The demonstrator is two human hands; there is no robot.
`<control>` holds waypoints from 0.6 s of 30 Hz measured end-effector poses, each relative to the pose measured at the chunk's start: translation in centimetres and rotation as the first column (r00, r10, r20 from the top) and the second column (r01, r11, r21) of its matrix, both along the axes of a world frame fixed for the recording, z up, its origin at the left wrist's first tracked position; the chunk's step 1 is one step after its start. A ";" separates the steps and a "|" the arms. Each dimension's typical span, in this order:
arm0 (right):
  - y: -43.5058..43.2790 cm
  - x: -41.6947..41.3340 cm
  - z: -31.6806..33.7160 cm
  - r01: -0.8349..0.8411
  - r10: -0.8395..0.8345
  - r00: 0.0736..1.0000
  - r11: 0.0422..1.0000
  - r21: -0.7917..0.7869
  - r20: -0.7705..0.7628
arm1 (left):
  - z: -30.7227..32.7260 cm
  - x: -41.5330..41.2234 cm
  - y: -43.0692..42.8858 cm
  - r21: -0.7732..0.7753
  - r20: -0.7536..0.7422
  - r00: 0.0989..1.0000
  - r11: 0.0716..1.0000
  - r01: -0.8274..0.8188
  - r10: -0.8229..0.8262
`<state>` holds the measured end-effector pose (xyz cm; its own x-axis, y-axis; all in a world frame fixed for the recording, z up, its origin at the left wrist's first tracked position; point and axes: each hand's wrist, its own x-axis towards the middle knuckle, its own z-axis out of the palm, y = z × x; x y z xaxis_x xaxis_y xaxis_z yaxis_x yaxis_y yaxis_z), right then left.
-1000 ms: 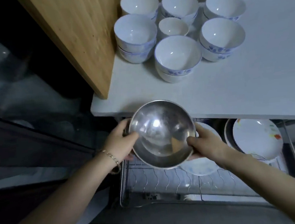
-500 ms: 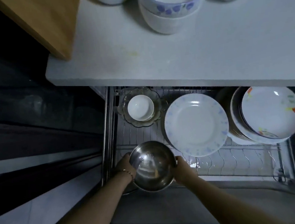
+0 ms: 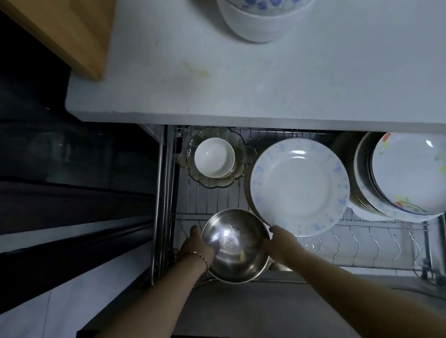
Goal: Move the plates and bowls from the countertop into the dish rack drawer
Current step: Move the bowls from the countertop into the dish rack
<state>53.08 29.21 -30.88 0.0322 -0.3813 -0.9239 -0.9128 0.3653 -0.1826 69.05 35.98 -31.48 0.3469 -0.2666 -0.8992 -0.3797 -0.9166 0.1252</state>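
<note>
Steel bowl (image 3: 235, 248) is held at the near end of the rack (image 3: 371, 239), its rim gripped by the curled fingers of the left hand (image 3: 196, 248) and right hand (image 3: 278, 245). Just beyond the right fingers leans a plate (image 3: 299, 186); beyond the left fingers, a white bowl (image 3: 214, 157) sits in a glass dish (image 3: 239, 151). Farthest, stacked bowls (image 3: 267, 11) stand on the bench (image 3: 262, 79)

Wooden board (image 3: 69, 28) at upper left — pale floor tiles (image 3: 29, 336) below.
</note>
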 end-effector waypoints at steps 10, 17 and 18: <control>-14.3 2.7 19.5 0.123 0.010 0.944 0.917 -0.380 0.329 | 17.4 2.3 -13.9 -0.909 0.110 0.975 0.416 0.020 0.192; -23.7 6.4 23.2 0.624 -0.505 0.692 0.778 -0.075 0.516 | 21.7 5.5 -25.3 -0.582 -0.434 0.838 0.607 -0.542 0.332; -23.9 6.9 22.6 0.655 -0.550 0.644 0.756 -0.011 0.531 | 21.8 5.5 -25.7 -0.532 -0.478 0.821 0.641 -0.553 0.312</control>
<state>60.00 5.27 -8.30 0.1364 -0.6337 -0.7614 -0.2770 0.7136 -0.6435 74.54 10.24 -9.64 0.3059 -0.6937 -0.6521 0.2129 -0.6177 0.7570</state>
